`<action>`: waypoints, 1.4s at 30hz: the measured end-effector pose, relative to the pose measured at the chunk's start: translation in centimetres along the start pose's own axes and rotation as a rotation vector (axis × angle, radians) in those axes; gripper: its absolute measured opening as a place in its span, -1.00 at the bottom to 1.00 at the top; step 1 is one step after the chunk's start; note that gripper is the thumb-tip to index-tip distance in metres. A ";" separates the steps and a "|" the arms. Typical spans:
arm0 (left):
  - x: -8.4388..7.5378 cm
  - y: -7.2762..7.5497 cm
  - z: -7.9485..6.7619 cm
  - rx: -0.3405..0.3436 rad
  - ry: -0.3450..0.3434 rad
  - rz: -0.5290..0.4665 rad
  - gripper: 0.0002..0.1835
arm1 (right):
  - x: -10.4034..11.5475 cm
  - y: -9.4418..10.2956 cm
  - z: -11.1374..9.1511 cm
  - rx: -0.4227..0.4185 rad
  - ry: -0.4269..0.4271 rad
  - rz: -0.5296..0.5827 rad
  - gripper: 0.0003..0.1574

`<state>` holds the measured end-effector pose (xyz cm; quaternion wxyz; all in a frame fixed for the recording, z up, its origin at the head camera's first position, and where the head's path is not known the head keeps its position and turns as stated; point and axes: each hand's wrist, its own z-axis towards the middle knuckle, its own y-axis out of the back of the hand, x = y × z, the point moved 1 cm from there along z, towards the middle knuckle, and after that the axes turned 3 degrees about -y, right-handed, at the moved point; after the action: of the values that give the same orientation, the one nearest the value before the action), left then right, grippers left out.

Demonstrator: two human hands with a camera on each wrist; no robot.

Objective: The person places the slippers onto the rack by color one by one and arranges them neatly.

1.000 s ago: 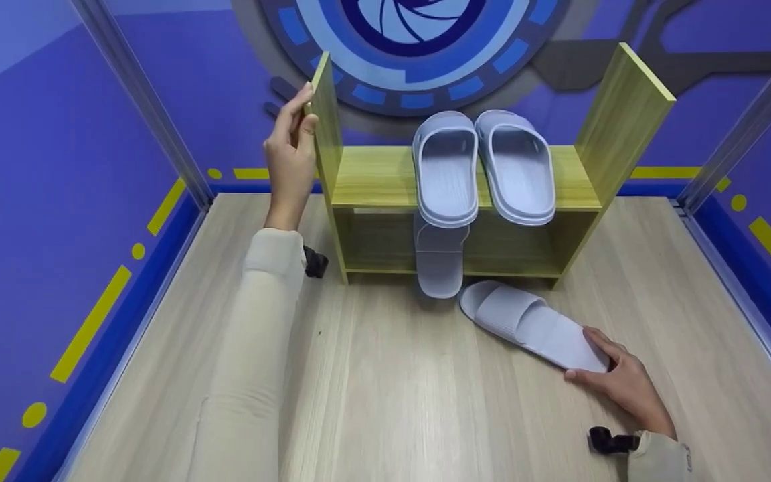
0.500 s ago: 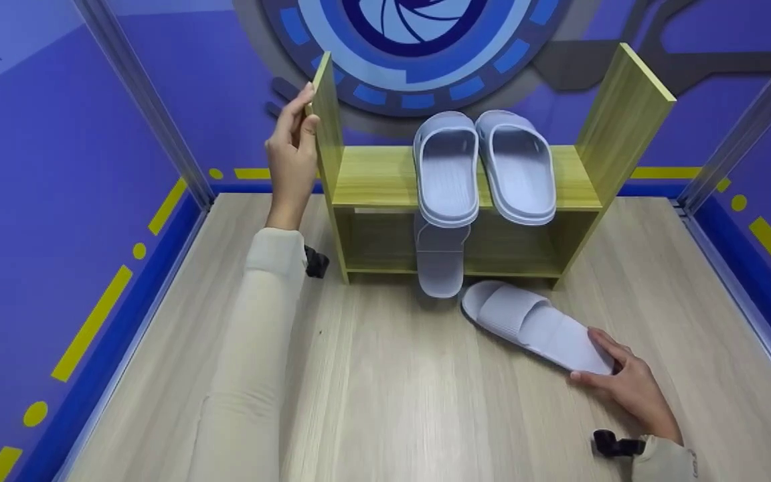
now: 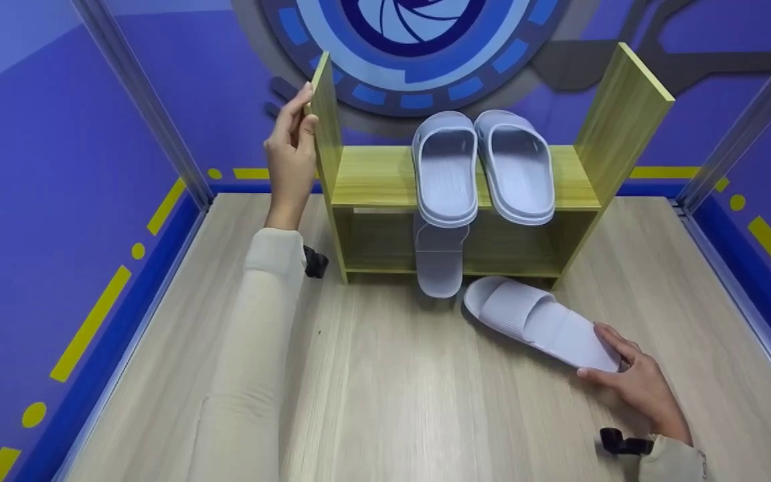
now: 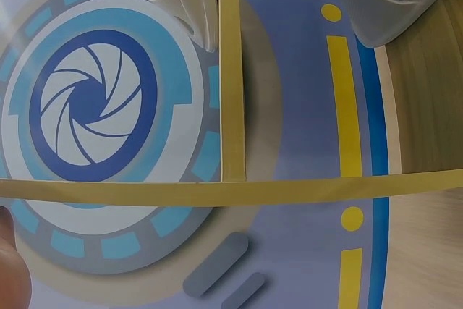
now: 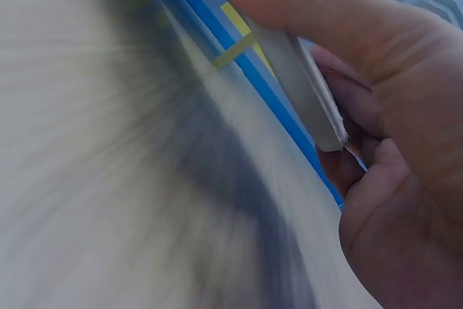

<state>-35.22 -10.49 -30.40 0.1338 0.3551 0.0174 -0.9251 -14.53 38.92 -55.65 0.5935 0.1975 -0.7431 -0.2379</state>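
My left hand (image 3: pixel 292 150) grips the top front corner of the left side panel of a light wooden shoe rack (image 3: pixel 375 177), thumb at its front edge. Low at the right, my right hand (image 3: pixel 640 381) holds a pale grey slide slipper (image 3: pixel 566 331) by its heel end, thumb on one side and fingers on the other. The slipper's toe points toward the rack's lower front, and a shadow lies beneath it. Its matching slipper (image 3: pixel 439 271) sits on the lower shelf with the heel jutting out. In the right wrist view the slipper's edge (image 5: pixel 307 99) shows between thumb and fingers.
Two pale grey-blue clogs (image 3: pixel 448 177) stand side by side on the upper shelf, heels over its front edge. The rack's right panel (image 3: pixel 626 120) rises beyond them. Patterned blue walls (image 3: pixel 44 167) and metal posts enclose the wood-grain surface (image 3: pixel 385 402).
My right hand has moved slightly right with the slipper, whose toe has come up a little and shifted right. The left hand and the rack have stayed put.
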 end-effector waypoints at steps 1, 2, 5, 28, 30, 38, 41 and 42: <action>0.0 0.0 0.0 -0.002 -0.010 -0.001 -0.60 | 0.1 0.0 0.0 0.000 0.009 -0.004 0.25; 0.1 0.0 0.0 -0.006 -0.025 0.003 -0.60 | 0.2 0.1 0.0 -0.004 0.018 -0.010 0.24; 0.2 0.1 0.0 -0.010 -0.032 0.005 -0.61 | 0.4 0.2 -0.1 -0.023 0.037 -0.033 0.22; 0.1 0.0 0.1 -0.014 -0.007 -0.008 -0.59 | 1.7 -0.3 0.6 -0.094 0.034 -0.017 0.25; 0.0 0.0 0.0 -0.013 0.016 -0.013 -0.59 | 1.9 -0.5 0.6 -0.092 0.019 -0.025 0.27; 0.1 -0.1 0.1 -0.016 0.006 0.007 -0.59 | 2.9 -1.4 0.9 -0.125 0.019 -0.094 0.31; 0.2 -0.1 0.1 -0.017 -0.002 0.017 -0.58 | 3.3 -1.7 0.8 -0.149 0.029 -0.101 0.27; 0.3 -0.1 0.0 -0.016 -0.005 0.017 -0.58 | 3.4 -1.8 0.8 -0.154 0.027 -0.096 0.27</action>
<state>-35.45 -10.49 -30.55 0.1446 0.3518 0.0214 -0.9246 -16.03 35.58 -54.16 0.6049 0.1899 -0.7041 -0.3199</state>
